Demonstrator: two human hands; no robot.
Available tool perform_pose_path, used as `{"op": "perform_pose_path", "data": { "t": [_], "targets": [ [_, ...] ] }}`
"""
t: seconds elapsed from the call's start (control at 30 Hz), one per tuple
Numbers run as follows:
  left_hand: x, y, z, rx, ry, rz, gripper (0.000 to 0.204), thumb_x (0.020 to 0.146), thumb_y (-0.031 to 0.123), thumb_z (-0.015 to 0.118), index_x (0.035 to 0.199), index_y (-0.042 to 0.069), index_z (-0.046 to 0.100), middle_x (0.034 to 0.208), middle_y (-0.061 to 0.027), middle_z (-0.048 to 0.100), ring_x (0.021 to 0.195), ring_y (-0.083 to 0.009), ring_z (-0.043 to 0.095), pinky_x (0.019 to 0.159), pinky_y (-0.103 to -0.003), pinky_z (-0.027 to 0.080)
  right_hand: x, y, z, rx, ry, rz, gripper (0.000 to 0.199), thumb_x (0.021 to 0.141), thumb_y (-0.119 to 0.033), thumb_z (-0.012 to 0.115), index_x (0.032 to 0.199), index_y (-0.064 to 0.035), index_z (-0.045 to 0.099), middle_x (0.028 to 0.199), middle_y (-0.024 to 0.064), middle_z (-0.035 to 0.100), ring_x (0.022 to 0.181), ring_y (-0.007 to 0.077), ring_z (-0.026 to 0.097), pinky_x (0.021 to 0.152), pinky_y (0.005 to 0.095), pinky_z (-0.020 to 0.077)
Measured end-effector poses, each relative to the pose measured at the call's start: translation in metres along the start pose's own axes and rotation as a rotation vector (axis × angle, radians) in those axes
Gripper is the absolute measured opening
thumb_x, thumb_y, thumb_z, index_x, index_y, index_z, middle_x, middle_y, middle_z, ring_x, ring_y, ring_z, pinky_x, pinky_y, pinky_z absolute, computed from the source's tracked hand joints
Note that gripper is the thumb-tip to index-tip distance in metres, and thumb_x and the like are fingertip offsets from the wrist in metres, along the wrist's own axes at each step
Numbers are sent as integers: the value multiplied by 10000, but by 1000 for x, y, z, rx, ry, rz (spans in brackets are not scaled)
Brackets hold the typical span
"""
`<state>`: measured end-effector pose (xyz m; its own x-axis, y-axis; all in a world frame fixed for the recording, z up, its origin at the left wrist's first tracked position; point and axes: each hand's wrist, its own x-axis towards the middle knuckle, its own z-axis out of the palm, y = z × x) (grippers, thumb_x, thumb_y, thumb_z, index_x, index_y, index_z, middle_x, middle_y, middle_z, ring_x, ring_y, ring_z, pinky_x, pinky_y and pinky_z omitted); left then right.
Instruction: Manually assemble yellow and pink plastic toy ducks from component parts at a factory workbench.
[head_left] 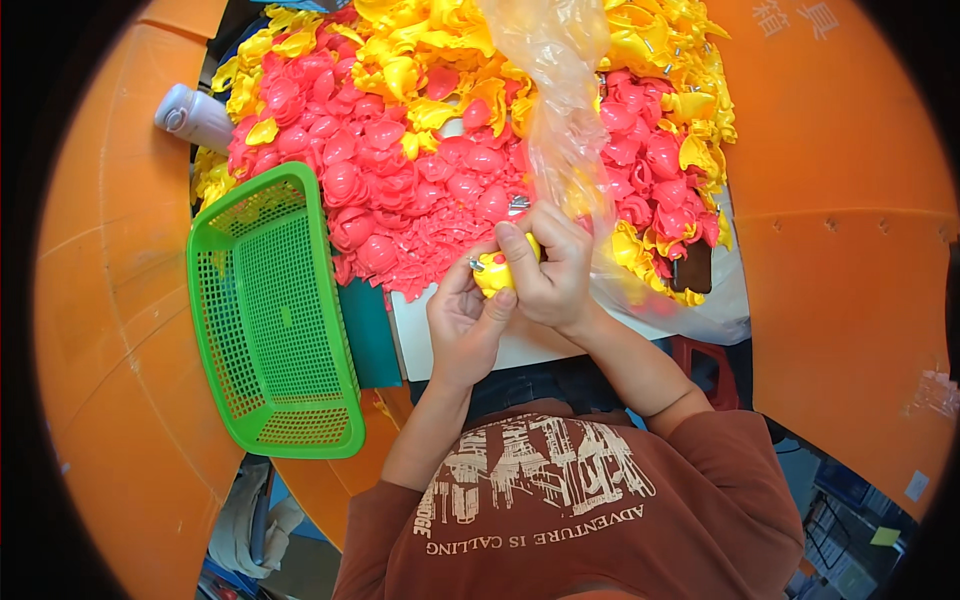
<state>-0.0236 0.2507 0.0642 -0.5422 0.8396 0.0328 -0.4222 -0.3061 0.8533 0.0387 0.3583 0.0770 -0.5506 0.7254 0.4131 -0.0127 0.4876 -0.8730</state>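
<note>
— Hands at the middle of the worktop (520, 350), both busy on one small piece. See it?

— Yes. The left hand (462, 325) and the right hand (552, 272) are pressed together around a small yellow plastic piece (494, 272). Fingers of both are closed on it, the right thumb lying over the top. A bit of metal shows at its left end, too small for me to tell what it is.

— And the heap behind?

— A big pile of pink plastic pieces (420, 190), with yellow plastic pieces (430, 60) spread along the far side and down the right edge. A clear plastic bag (560, 110) hangs down over the pile and ends just beyond the right hand's knuckles.

— What would worry you?

— Mostly the grip. The piece is small and looks smooth; if the two hands squeeze or twist unevenly, I'd guess it could pop out and vanish among the loose ones, where it would look like any other. The bag is another risk: it hangs so near that a finger could catch the film and drag pieces off the pile.

— The basket?

— The green mesh basket (275, 320) sits to the person's left, apart from the hands, its near end past the worktop's edge. A knock from the left elbow might tip it. There's also a grey bottle (195, 117) lying on its side at the far left, well clear.
</note>
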Motion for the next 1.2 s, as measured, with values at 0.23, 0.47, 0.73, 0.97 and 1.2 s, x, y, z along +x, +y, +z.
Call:
{"op": "perform_pose_path", "data": {
  "t": [0.23, 0.47, 0.73, 0.97, 1.2],
  "targets": [
    [3, -4, -2, 75, 122, 16, 459, 844, 75, 635, 1234, -67, 439, 1128, -88, 536, 1023, -137, 533, 889, -265, 427, 12, 9, 4, 126, -103, -55, 95, 850, -69, 577, 839, 23, 600, 726, 105, 561, 647, 155, 546, 535, 265, 406],
    [26, 53, -39, -490, 625, 366, 606, 892, 444, 487, 1279, -9, 375, 1255, -181, 462, 1136, -294, 494, 972, -408, 426, 58, 16, -113, -979, 138, -190, 304, 772, -156, 677, 1037, -22, 608, 1015, 128, 626, 905, 281, 575, 808, 356, 447],
    [34, 72, -66, -805, 656, 406, 734, 866, 558, 421, 1302, -26, 328, 1347, -206, 392, 1225, -316, 434, 1028, -425, 378, 52, 40, -176, -1158, -115, 132, 188, 781, -149, 667, 920, -22, 654, 924, 121, 648, 905, 296, 575, 802, 379, 458],
    [34, 64, -38, -558, 342, 240, 717, 897, 448, 494, 1364, -35, 246, 1391, -208, 336, 1262, -312, 383, 1015, -424, 375, 45, 15, -119, -371, 413, -18, 116, 858, -74, 606, 906, 27, 639, 818, 50, 640, 741, 124, 592, 660, 252, 475],
    [21, 3, 23, 238, -35, 185, 487, 873, -32, 485, 1330, -11, 317, 1258, -182, 459, 1128, -236, 507, 937, -321, 424, 11, -23, -26, 278, -224, 431, 120, 882, -34, 556, 945, 50, 615, 852, 39, 626, 788, 81, 572, 662, 230, 476]
  ]
}}
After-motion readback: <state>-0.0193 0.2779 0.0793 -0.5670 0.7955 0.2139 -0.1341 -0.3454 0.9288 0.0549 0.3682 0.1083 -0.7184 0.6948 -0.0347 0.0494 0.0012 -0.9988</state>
